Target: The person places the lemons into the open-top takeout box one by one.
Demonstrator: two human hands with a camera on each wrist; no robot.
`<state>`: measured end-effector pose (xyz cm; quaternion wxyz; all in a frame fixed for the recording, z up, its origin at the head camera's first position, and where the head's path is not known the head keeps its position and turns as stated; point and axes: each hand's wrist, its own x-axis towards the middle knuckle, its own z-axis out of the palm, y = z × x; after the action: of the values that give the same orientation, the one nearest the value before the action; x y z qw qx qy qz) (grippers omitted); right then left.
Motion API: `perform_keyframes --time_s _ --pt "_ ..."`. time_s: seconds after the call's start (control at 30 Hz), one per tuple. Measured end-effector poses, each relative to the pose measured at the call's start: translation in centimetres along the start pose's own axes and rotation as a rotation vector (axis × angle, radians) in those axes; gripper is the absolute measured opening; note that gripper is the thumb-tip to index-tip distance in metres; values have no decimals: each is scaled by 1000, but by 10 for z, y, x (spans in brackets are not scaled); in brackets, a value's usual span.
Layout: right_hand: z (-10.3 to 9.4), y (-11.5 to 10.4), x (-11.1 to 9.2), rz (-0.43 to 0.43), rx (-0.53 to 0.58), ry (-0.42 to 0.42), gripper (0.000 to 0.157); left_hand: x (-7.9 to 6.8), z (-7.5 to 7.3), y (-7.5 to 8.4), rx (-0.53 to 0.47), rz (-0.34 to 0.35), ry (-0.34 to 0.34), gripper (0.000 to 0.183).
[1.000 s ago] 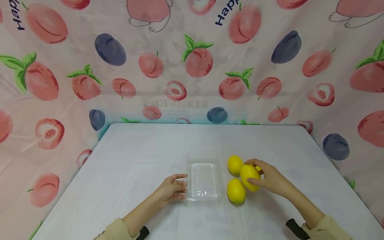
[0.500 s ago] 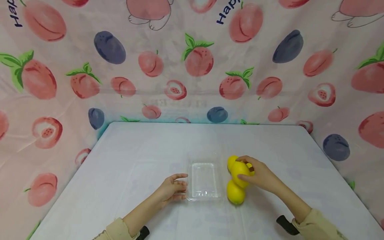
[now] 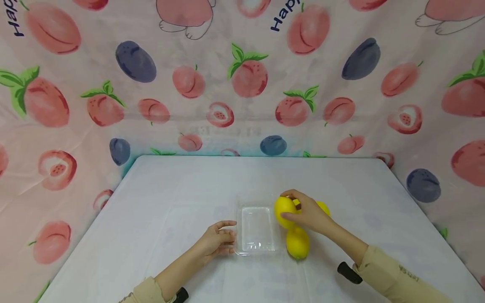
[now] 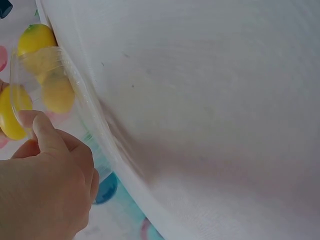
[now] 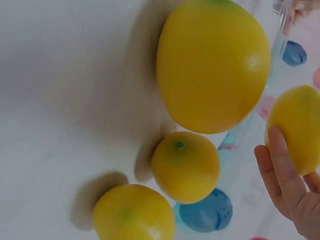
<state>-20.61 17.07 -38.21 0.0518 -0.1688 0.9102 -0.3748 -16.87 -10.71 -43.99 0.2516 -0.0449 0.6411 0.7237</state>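
The right hand (image 3: 313,213) pinches one lemon (image 3: 283,212) between thumb and fingers at two o'clock of the one clear tray (image 3: 257,252). The left hand (image 3: 215,240), fingers slightly spread, touches the tray's nine o'clock side. Three other lemons (image 3: 297,244) sit between two and four o'clock. "Happ" reads at the backdrop's (image 3: 320,78) one o'clock.

Cropped "Happ" (image 3: 285,16) stands twice on the printed cloth (image 3: 250,113); sleeve lettering (image 3: 409,273) is illegible.
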Motion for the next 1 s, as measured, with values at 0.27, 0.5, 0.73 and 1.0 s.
perform_keyframes --time_s 0.27,0.5,0.73,1.0 --pt "12 -9 20 -36 -19 -48 44 3 -1 0 18 4 -2 51" --pt "19 -21 31 -74 -21 -121 44 1 0 -2 25 -8 -9 52" --pt "31 -27 41 -81 -83 -122 43 3 1 -4 26 -11 -9 49" --pt "39 -36 53 -60 -91 -145 44 4 3 -3 17 -22 16 48"
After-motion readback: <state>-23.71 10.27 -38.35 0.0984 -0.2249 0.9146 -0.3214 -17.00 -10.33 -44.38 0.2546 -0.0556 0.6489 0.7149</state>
